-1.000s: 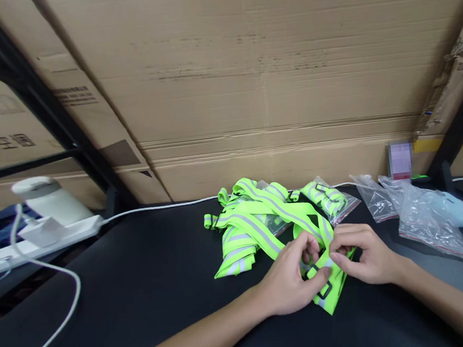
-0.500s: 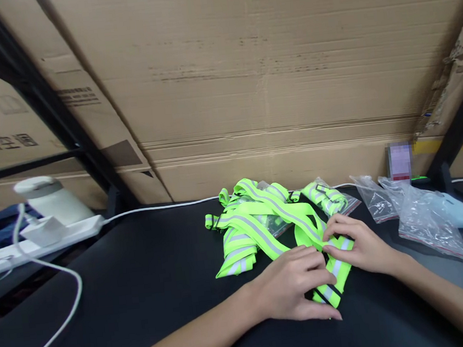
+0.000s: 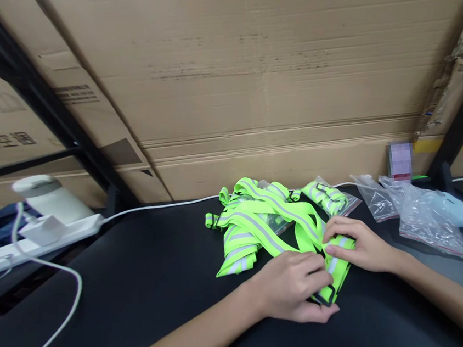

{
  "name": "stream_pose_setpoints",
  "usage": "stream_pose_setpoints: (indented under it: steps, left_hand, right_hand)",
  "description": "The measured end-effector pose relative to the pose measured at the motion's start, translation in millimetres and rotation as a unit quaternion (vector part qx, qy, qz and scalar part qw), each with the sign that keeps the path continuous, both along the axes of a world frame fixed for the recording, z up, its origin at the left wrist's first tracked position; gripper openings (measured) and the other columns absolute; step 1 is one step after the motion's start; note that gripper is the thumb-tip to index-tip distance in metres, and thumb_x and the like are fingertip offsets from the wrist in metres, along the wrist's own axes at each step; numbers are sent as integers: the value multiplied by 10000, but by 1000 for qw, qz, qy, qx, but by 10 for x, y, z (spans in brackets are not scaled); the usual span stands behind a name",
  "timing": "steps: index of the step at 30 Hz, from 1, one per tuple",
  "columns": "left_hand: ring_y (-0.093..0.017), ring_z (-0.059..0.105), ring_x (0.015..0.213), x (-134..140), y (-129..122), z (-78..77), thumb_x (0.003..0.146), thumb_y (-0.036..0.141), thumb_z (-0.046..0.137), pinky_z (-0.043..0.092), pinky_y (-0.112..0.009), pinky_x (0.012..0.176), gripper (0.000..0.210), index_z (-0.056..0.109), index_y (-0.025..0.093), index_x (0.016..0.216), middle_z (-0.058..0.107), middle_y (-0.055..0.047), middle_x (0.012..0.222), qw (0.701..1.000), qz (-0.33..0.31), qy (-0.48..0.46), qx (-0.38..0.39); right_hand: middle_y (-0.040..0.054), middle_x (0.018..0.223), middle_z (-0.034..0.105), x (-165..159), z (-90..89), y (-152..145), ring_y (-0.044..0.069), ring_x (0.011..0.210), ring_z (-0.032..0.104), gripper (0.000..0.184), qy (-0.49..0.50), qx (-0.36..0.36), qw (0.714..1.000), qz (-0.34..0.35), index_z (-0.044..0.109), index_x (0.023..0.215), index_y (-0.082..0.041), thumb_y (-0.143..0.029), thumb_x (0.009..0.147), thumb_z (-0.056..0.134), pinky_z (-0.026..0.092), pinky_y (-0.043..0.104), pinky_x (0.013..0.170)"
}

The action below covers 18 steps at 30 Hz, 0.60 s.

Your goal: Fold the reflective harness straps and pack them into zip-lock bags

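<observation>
A neon-yellow reflective strap (image 3: 338, 261) with silver stripes lies folded in a flat stack between my hands. My left hand (image 3: 297, 285) is curled round the near left end of it, where a black buckle (image 3: 326, 296) shows. From the right, my right hand (image 3: 357, 243) pinches the strap's far end between thumb and fingers. Long loops run from the folded part into a loose heap of the same straps (image 3: 242, 238). Behind it, a rolled strap in a clear bag (image 3: 327, 196) lies by the cardboard. My left fingertips are partly hidden.
Clear zip bags (image 3: 422, 219) lie at the right beside a light-blue object (image 3: 462, 210). A white power strip (image 3: 76, 229), a pale bottle (image 3: 52, 198) and a white cable (image 3: 77, 300) are at the left. Cardboard (image 3: 263, 82) stands behind the black table (image 3: 150, 270).
The near end of the folded strap has turned over slightly, and its black buckle now shows beside my left fingers. My right hand has barely moved.
</observation>
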<state>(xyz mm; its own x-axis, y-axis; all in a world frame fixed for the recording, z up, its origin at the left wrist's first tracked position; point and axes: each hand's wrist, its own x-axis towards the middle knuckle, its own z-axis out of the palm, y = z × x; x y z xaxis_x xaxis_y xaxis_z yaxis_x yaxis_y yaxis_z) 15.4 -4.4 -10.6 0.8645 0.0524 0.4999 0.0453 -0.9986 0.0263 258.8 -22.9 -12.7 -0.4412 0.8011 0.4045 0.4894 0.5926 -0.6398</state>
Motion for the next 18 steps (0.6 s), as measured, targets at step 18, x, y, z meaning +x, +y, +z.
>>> stream_pose_setpoints:
  steps: [18]
  left_hand:
    - [-81,466,514,-35,170,57,691,111,535,345,-189,518,67,552,174,703,531,53,576,909,160,-97,-373]
  right_hand:
    - [43,997,747,88,-32,91,211,879,708,436,140,-197,970,1,708,1110,-187,-352,739,867,585,352,823]
